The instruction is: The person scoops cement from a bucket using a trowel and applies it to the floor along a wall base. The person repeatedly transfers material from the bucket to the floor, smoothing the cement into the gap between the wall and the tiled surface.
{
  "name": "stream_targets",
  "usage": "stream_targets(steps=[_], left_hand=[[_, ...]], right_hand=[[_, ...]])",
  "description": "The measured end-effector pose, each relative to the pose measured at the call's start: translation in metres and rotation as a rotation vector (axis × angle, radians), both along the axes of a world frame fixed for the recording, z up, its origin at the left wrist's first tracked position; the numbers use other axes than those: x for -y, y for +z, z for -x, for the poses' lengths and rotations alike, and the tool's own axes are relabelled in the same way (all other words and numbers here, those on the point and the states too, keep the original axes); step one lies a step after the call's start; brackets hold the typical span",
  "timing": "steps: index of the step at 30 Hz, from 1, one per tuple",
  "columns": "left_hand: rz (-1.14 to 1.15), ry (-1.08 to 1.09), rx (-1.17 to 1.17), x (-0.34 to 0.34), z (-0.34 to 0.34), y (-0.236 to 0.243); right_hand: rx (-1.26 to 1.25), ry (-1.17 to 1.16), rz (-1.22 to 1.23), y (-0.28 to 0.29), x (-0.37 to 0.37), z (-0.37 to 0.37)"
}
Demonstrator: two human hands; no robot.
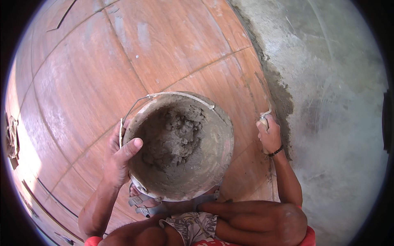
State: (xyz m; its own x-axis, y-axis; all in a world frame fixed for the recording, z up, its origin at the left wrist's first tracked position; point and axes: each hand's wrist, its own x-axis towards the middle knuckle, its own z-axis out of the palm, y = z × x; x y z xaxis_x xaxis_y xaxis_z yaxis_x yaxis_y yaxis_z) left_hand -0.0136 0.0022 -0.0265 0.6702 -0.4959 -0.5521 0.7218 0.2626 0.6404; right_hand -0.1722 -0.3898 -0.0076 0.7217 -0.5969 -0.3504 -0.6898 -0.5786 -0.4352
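A round bucket [219, 151], its walls smeared with grey, stands tilted between my knees and the tiles. Wet grey mortar [176, 135] lies heaped inside it. My left hand [119, 151] grips the bucket's left rim, thumb over the edge and fingers hidden behind the wall. A thin wire handle [180, 94] with a pale sleeve rests along the far rim. Off to the right, my right hand [270, 137] is closed round the handle of a trowel [267, 112]. The trowel's blade shows nearly edge-on and points away from me, above the tile edge.
Wood-look brown tiles [172, 41] with grey joints cover the floor ahead and left. Along their right edge runs a ragged strip of mortar [281, 98], beside rough grey concrete [340, 123]. Sandalled feet [150, 205] are under the bucket. Bright light falls at far left.
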Motion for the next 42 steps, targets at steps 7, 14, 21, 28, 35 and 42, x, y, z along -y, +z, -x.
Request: stream_targets(steps=[7, 14, 21, 28, 35, 42], left_hand=[[0.003, 0.016, -0.01, -0.006, 0.002, -0.003], [-0.021, 0.013, -0.008, 0.001, 0.0, 0.003], [0.011, 0.001, -0.013, 0.001, 0.001, 0.006], [0.142, -0.047, -0.028, 0.005, -0.007, 0.012], [0.059, -0.176, 0.185, 0.024, -0.012, 0.017], [-0.023, -0.266, 0.303, 0.04, -0.013, 0.028]], right_hand=[[0.15, -0.21, -0.137, 0.029, 0.024, -0.006], [0.208, -0.149, 0.042, 0.052, 0.017, 0.026], [0.11, 0.372, 0.319, 0.105, -0.017, 0.036], [-0.058, 0.496, 0.167, 0.151, -0.082, 0.013], [-0.249, 0.875, 0.469, 0.15, -0.098, -0.017], [-0.204, 1.127, 0.566, 0.112, -0.104, -0.024]])
